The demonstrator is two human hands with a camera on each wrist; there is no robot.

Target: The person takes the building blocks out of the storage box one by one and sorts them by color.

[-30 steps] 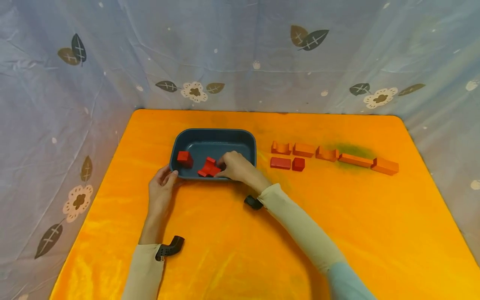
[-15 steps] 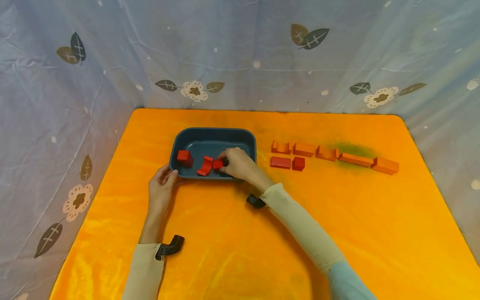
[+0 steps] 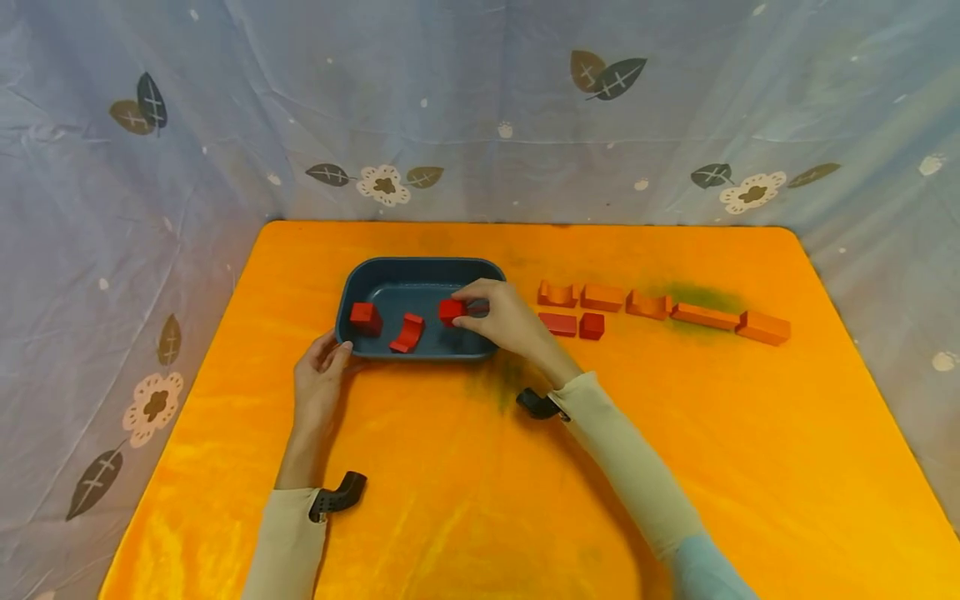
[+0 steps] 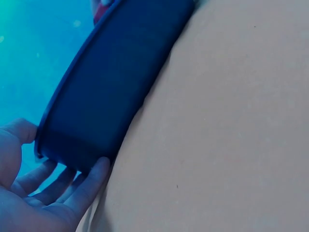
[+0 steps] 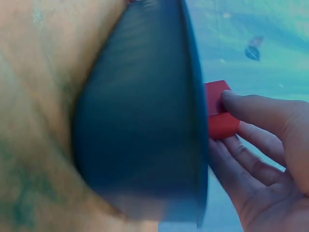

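Observation:
A dark blue tray (image 3: 412, 292) sits on the yellow-covered table. My left hand (image 3: 318, 379) grips its near left corner, thumb at the rim and fingers against the outer wall in the left wrist view. Inside the tray's right part, my right hand (image 3: 513, 321) pinches a red block (image 3: 451, 312) between thumb and fingers. The right wrist view shows this red block (image 5: 223, 124) above the tray's rim. In the tray's left end stands another red block (image 3: 366, 319). Between the two lies a red block with a curved hollow (image 3: 407, 333).
Right of the tray, several orange blocks form a row, from a hollowed block (image 3: 558, 295) to a rectangular block (image 3: 763, 327). In front of them lie a long red block (image 3: 558, 325) and a small red block (image 3: 592, 326). A patterned curtain (image 3: 502, 108) hangs around the table.
My right hand has lifted the red block away from the hollowed red block and carried it right and up within the tray. My left hand keeps its grip on the corner.

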